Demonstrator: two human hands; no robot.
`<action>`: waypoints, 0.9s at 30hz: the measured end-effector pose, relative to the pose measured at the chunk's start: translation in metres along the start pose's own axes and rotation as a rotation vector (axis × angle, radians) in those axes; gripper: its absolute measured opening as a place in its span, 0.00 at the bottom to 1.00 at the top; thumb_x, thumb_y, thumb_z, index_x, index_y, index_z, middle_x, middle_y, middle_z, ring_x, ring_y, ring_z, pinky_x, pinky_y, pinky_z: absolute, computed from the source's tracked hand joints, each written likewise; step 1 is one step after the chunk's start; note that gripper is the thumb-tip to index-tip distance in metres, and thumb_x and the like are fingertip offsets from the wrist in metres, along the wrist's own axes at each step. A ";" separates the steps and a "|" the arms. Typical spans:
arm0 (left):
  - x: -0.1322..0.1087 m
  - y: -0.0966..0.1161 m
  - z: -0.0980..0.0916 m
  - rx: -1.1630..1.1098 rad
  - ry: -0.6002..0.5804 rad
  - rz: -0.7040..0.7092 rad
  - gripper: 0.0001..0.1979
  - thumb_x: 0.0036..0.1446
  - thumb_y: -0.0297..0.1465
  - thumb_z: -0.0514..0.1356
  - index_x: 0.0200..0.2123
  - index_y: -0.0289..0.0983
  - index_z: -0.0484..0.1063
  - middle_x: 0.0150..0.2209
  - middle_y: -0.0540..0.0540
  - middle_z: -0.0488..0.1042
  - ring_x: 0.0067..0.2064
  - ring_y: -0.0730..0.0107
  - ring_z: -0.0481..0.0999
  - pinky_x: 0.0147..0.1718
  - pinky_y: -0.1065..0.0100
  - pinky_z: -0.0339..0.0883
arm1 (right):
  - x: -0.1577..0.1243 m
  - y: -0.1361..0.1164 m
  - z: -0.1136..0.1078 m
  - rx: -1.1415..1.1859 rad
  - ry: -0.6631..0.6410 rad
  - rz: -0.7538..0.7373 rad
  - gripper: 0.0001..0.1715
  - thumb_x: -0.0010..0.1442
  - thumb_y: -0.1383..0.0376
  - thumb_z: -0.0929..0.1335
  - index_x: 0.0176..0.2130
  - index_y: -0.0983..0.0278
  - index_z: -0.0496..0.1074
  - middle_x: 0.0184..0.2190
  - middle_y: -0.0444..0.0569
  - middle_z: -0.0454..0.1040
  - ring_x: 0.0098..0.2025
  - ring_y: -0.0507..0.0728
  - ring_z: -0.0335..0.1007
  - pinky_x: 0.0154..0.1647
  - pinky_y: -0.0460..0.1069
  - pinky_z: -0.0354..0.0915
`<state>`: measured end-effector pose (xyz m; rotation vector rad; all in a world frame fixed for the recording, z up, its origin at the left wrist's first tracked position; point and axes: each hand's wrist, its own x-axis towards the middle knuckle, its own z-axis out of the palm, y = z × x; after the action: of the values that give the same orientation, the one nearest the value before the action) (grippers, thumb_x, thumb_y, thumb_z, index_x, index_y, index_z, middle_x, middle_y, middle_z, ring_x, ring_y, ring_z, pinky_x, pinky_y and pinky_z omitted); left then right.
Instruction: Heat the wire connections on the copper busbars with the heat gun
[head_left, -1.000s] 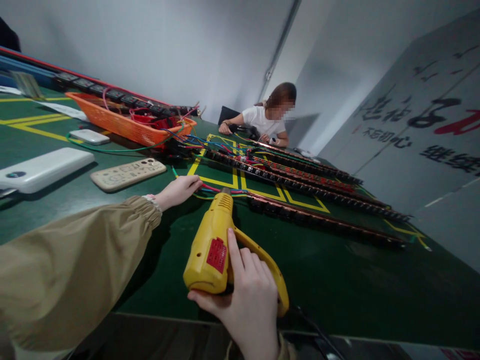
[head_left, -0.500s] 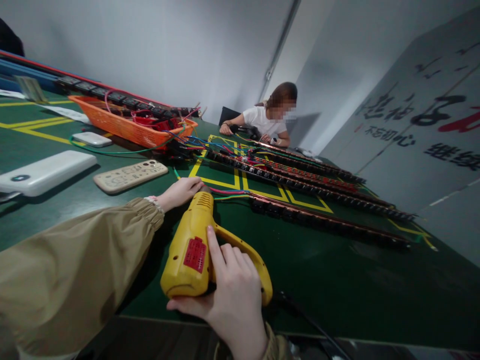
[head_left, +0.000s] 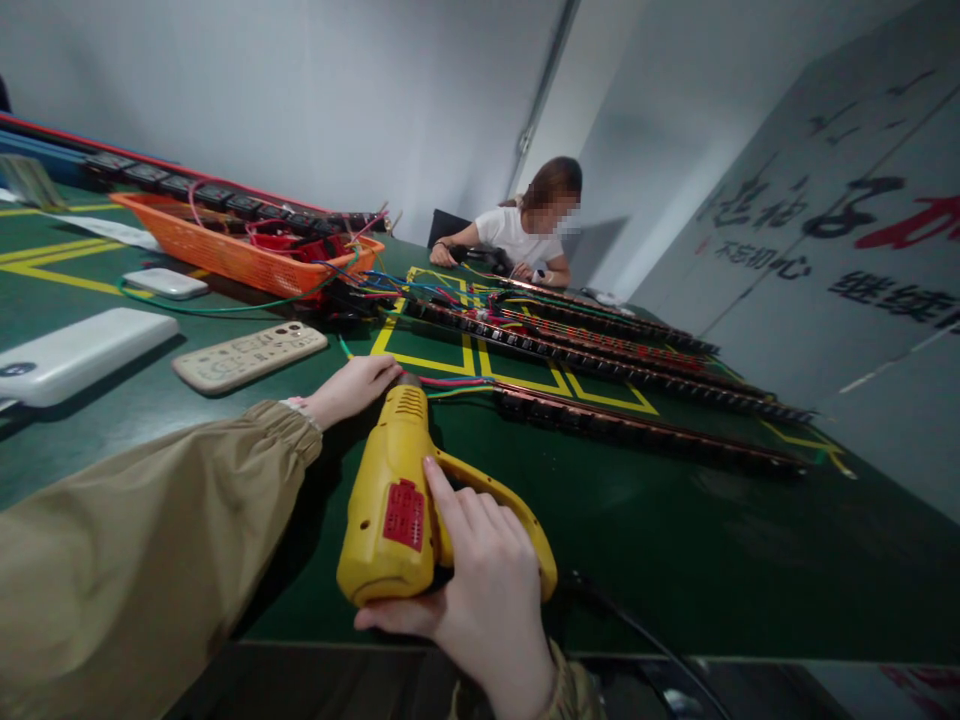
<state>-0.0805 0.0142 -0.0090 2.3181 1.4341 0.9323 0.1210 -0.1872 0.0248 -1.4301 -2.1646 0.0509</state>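
Note:
My right hand grips a yellow heat gun, its forefinger stretched along the body and its thumb under the rear end. The gun lies tilted, its nozzle pointing away from me at the wires. My left hand is closed at the left of the nozzle, pinching the coloured wires; its fingertips are partly hidden. Red, blue and yellow-green wires run from there to a long black strip with copper-coloured edges. A green wire end shows behind my left hand.
More long strips lie further back. To the left are an orange basket of parts, a beige phone, a white power bank and a small white case. A co-worker sits across the green table. A black cord trails right.
The view has shifted slightly, so the table things sit a little further left. The heat gun and my right hand have moved slightly right in view. Both hands keep their hold.

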 end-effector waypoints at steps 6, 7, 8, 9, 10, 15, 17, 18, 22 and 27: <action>-0.002 0.002 -0.002 0.068 -0.007 -0.010 0.18 0.61 0.41 0.44 0.26 0.37 0.64 0.25 0.49 0.68 0.29 0.71 0.66 0.27 0.72 0.54 | -0.009 0.021 -0.012 -0.079 0.002 0.007 0.59 0.39 0.34 0.66 0.61 0.61 0.54 0.37 0.49 0.69 0.37 0.60 0.66 0.38 0.54 0.60; -0.002 0.003 -0.003 0.071 -0.008 -0.013 0.18 0.61 0.41 0.44 0.27 0.37 0.64 0.26 0.49 0.68 0.29 0.71 0.66 0.27 0.72 0.54 | -0.010 0.025 -0.013 -0.099 0.007 0.006 0.59 0.40 0.35 0.66 0.61 0.61 0.54 0.36 0.49 0.69 0.37 0.60 0.66 0.38 0.54 0.60; -0.002 0.003 -0.003 0.071 -0.008 -0.013 0.18 0.60 0.41 0.44 0.27 0.37 0.64 0.26 0.49 0.68 0.29 0.71 0.66 0.27 0.72 0.54 | -0.011 0.027 -0.014 -0.121 0.014 0.007 0.58 0.41 0.35 0.66 0.61 0.62 0.54 0.36 0.49 0.69 0.37 0.59 0.66 0.37 0.53 0.60; -0.002 0.004 -0.003 0.070 -0.007 -0.011 0.18 0.60 0.41 0.44 0.27 0.37 0.64 0.26 0.49 0.68 0.29 0.71 0.66 0.27 0.72 0.55 | -0.011 0.030 -0.015 -0.143 0.024 0.008 0.58 0.41 0.35 0.66 0.61 0.63 0.54 0.36 0.49 0.69 0.36 0.59 0.66 0.37 0.53 0.60; -0.003 0.004 -0.004 0.069 -0.007 -0.006 0.18 0.60 0.41 0.44 0.27 0.37 0.65 0.26 0.49 0.68 0.28 0.71 0.66 0.27 0.72 0.55 | -0.012 0.032 -0.015 -0.162 0.038 0.010 0.58 0.42 0.35 0.66 0.61 0.64 0.55 0.35 0.50 0.69 0.36 0.59 0.66 0.37 0.53 0.60; -0.005 0.008 -0.007 0.056 -0.028 0.034 0.16 0.58 0.41 0.47 0.30 0.37 0.67 0.27 0.49 0.69 0.28 0.72 0.66 0.26 0.72 0.54 | -0.015 0.039 -0.016 -0.209 0.108 0.043 0.57 0.42 0.35 0.65 0.61 0.65 0.55 0.35 0.51 0.70 0.36 0.60 0.66 0.37 0.53 0.60; -0.005 0.009 -0.007 0.064 -0.041 0.043 0.16 0.58 0.42 0.48 0.31 0.37 0.68 0.27 0.48 0.70 0.27 0.72 0.66 0.26 0.72 0.55 | -0.016 0.040 -0.016 -0.223 0.132 0.054 0.57 0.42 0.34 0.65 0.60 0.65 0.56 0.35 0.51 0.71 0.36 0.60 0.66 0.36 0.53 0.60; -0.006 0.009 -0.007 0.073 -0.044 0.044 0.16 0.58 0.42 0.48 0.31 0.37 0.68 0.27 0.48 0.70 0.27 0.72 0.66 0.26 0.72 0.55 | -0.015 0.040 -0.016 -0.228 0.141 0.056 0.58 0.42 0.33 0.65 0.60 0.64 0.56 0.35 0.52 0.71 0.36 0.60 0.66 0.36 0.53 0.60; -0.006 0.007 -0.006 0.105 -0.042 0.050 0.15 0.57 0.41 0.49 0.32 0.37 0.67 0.29 0.48 0.70 0.29 0.70 0.67 0.27 0.71 0.56 | -0.016 0.042 -0.017 -0.213 0.134 0.044 0.58 0.42 0.34 0.66 0.61 0.65 0.55 0.39 0.53 0.71 0.39 0.62 0.66 0.39 0.53 0.61; -0.005 0.004 -0.005 0.100 -0.046 0.065 0.11 0.56 0.39 0.52 0.32 0.38 0.67 0.31 0.48 0.71 0.31 0.70 0.68 0.29 0.71 0.58 | -0.026 0.054 -0.019 -0.269 0.160 -0.003 0.51 0.46 0.37 0.66 0.59 0.63 0.57 0.46 0.52 0.69 0.46 0.62 0.64 0.45 0.54 0.60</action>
<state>-0.0824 0.0072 -0.0048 2.4548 1.4260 0.8368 0.1828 -0.1909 0.0128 -1.5183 -2.1001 -0.3566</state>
